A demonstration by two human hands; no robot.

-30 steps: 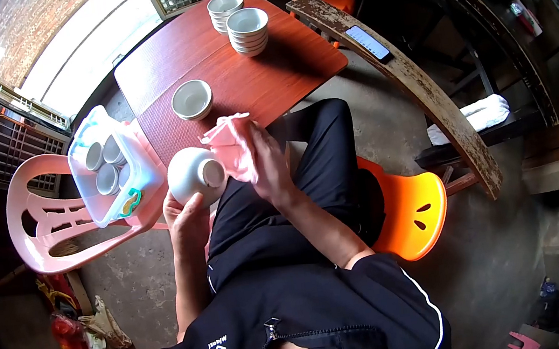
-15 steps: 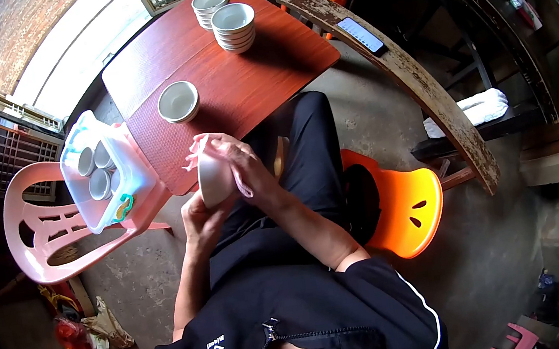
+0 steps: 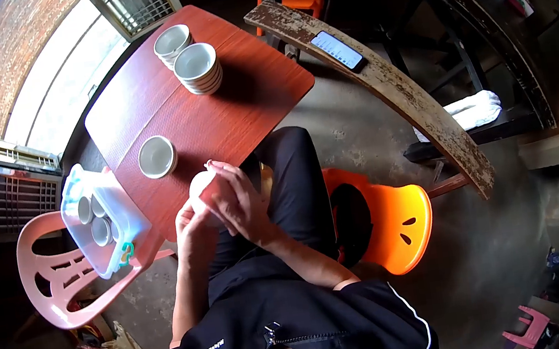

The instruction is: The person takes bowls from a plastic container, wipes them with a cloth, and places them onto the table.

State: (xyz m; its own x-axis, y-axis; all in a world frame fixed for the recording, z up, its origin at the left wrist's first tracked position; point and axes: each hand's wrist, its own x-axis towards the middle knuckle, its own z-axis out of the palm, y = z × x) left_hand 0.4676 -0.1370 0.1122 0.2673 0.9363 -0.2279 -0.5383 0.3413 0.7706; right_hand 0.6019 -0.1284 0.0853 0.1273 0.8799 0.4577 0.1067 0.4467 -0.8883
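Observation:
My left hand (image 3: pixel 193 229) grips a small white bowl (image 3: pixel 201 187) from below, over my lap at the near edge of the table. My right hand (image 3: pixel 243 206) is closed on a thin pink cloth (image 3: pixel 208 165) and presses it against the bowl's side; most of the cloth is hidden by the fingers. Just beyond, a single bowl (image 3: pixel 156 156) stands upright on the reddish-brown table (image 3: pixel 244 119). Farther back are two stacks of similar bowls, a front stack (image 3: pixel 198 71) and a rear stack (image 3: pixel 172 42).
At the left, a pink chair (image 3: pixel 42 259) bears a clear plastic bin (image 3: pixel 126 207) with several bowls inside. A worn wooden bench (image 3: pixel 406 105) on the right carries a phone (image 3: pixel 337 50). An orange chair (image 3: pixel 406 225) stands at my right.
My view has shifted, so the table sits lower and further left. The bowl has turned in my hands, and my right hand with the cloth now covers more of its side.

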